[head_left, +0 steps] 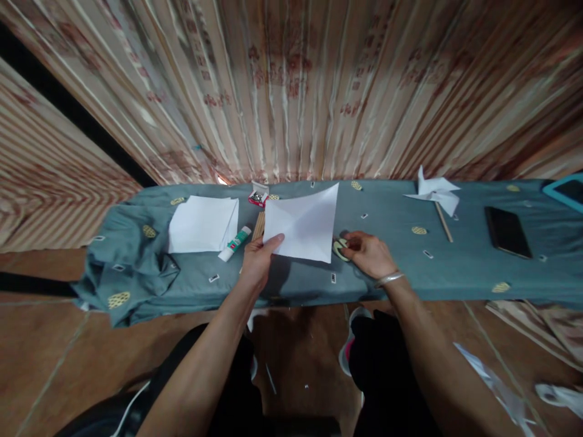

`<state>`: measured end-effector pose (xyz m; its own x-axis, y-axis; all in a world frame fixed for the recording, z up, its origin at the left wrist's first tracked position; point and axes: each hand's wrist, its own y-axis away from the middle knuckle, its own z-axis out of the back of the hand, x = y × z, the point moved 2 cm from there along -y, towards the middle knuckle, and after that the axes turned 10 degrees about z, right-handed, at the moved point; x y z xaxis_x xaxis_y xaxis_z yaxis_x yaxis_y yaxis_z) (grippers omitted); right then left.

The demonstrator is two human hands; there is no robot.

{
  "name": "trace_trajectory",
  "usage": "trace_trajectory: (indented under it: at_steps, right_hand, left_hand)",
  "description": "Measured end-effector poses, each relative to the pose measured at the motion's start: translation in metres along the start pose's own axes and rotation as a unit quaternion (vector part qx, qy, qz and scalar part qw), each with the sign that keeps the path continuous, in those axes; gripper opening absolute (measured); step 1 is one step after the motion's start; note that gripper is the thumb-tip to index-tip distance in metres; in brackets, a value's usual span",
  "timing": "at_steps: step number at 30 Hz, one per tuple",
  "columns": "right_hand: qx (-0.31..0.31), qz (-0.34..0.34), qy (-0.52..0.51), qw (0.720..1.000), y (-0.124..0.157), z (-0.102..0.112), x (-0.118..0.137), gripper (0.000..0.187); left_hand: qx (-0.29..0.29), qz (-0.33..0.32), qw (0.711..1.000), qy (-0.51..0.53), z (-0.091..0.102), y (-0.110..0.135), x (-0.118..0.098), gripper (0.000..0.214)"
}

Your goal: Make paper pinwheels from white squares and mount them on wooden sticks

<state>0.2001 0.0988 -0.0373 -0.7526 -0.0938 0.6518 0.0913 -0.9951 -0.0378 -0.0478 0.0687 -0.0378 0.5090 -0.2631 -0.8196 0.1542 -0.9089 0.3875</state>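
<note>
A white square of paper [303, 221] with faint creases is held up at its lower left edge by my left hand [262, 258], thumb on top. To its right, my right hand [368, 252] has its fingers closed at the pale green handles of a pair of scissors [340, 249], by the cloth. The blades are not visible. Left of the paper lie a green and white glue stick [234, 244] and several thin wooden sticks [259, 226], partly covered by the paper and my hand. Behind them stands a small open red box [259, 198] of small metallic pieces.
A stack of white paper [200, 224] lies left on the green cloth [291, 288]. At the right are a white paper pinwheel [437, 193] on a stick, a black phone [507, 232] and a blue-edged device [567, 191]. A pleated curtain [291, 91] hangs behind. Scraps lie on the floor.
</note>
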Motion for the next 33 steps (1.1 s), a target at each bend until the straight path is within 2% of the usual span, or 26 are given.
trace_trajectory:
  at_steps: [2,4,7,10,14,17,21,24,28,33]
  right_hand:
    - [-0.007,-0.036,-0.164,0.986,-0.002,-0.002,0.000,0.028]
    - [0.002,-0.056,-0.290,0.955,-0.002,-0.002,0.003,0.032]
    - [0.023,-0.080,-0.451,0.889,0.002,-0.003,0.010,0.041]
    - [0.025,-0.090,-0.551,0.829,0.007,-0.006,0.015,0.040]
    - [0.052,-0.071,-0.606,0.790,0.012,-0.014,0.022,0.035]
    - [0.078,-0.065,-0.602,0.792,0.020,-0.018,0.030,0.039]
    - [0.138,-0.015,-0.551,0.823,0.034,-0.015,0.045,0.042]
    - [0.179,0.013,-0.500,0.847,0.044,-0.012,0.052,0.054]
    - [0.219,0.030,-0.433,0.874,0.054,-0.013,0.056,0.068]
    - [0.244,0.050,-0.409,0.878,0.059,-0.022,0.054,0.064]
  left_hand:
    - [0.002,0.005,1.000,0.014,-0.001,0.001,-0.004,0.044]
    - [0.003,-0.002,1.000,0.027,-0.001,0.001,-0.008,0.044]
    - [0.002,-0.014,0.999,0.046,0.001,0.001,-0.015,0.043]
    - [-0.010,-0.017,0.998,0.054,0.006,-0.001,-0.020,0.043]
    - [-0.036,-0.049,0.997,0.037,0.013,-0.003,-0.029,0.040]
    - [-0.072,-0.081,0.994,0.012,0.019,-0.004,-0.037,0.039]
    - [-0.113,-0.136,0.983,-0.048,0.029,-0.007,-0.049,0.033]
    - [-0.129,-0.169,0.974,-0.081,0.035,-0.007,-0.055,0.029]
    - [-0.136,-0.184,0.969,-0.097,0.037,-0.005,-0.059,0.029]
    - [-0.137,-0.183,0.968,-0.103,0.034,-0.004,-0.059,0.029]
